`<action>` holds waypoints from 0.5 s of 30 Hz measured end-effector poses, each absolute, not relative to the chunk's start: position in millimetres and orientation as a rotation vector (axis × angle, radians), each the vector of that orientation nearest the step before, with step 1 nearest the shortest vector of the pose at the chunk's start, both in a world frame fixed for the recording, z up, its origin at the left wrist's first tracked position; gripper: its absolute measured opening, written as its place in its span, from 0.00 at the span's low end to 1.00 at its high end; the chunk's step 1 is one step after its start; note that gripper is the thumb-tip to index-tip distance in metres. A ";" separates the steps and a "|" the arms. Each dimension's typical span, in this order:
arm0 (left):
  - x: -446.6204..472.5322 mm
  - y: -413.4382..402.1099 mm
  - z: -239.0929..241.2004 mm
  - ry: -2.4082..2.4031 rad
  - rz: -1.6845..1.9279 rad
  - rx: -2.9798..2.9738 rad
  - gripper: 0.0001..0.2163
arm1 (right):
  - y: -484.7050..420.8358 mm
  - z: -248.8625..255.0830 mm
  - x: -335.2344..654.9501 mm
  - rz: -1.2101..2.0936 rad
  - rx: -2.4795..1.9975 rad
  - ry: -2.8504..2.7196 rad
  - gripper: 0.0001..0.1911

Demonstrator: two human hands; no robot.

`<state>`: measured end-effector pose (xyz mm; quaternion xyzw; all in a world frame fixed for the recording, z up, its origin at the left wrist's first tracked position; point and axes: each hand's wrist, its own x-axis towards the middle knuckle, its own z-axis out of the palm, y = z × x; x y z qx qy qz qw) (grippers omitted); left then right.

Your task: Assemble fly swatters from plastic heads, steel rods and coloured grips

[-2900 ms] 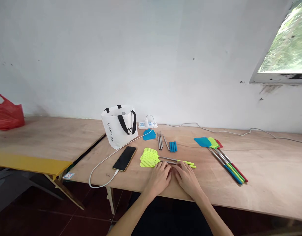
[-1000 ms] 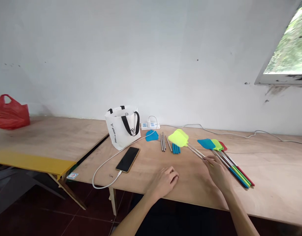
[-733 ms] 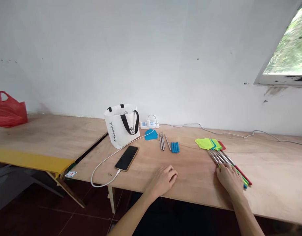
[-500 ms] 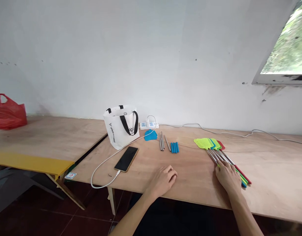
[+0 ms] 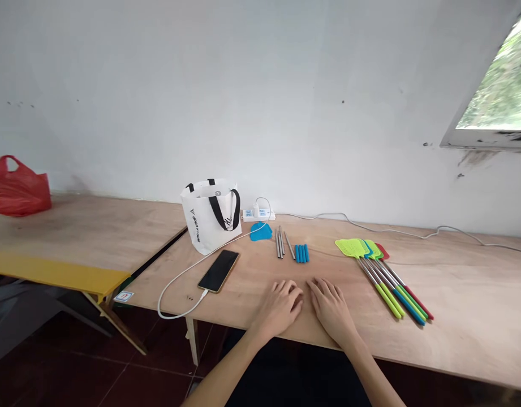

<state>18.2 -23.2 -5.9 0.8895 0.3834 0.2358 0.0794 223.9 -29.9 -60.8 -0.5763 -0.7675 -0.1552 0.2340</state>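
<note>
near bottom centre, our left hand and right hand rest loosely open, gripping nothing; at centre right, the fly swatters lie angled together, seemingly so their handles face us.

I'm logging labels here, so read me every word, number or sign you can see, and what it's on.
"STUDIO", apparently, on the side of the white bag; the word before it is blurred.
Bag's front and inside: print too blurred.
Sticker on the table: red mark, unreadable.
Power strip: markings too small.
Fly swatters: none readable.
</note>
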 end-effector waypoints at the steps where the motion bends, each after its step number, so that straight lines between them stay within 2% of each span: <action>1: 18.4 -23.2 -6.0 1.161 0.708 2.668 0.08 | -30.8 -60.8 222.4 -0.434 -1.575 -2.106 0.21; 15: 18.6 -23.8 -8.3 1.151 0.718 2.691 0.09 | -32.2 -57.3 224.4 -0.437 -1.582 -2.084 0.20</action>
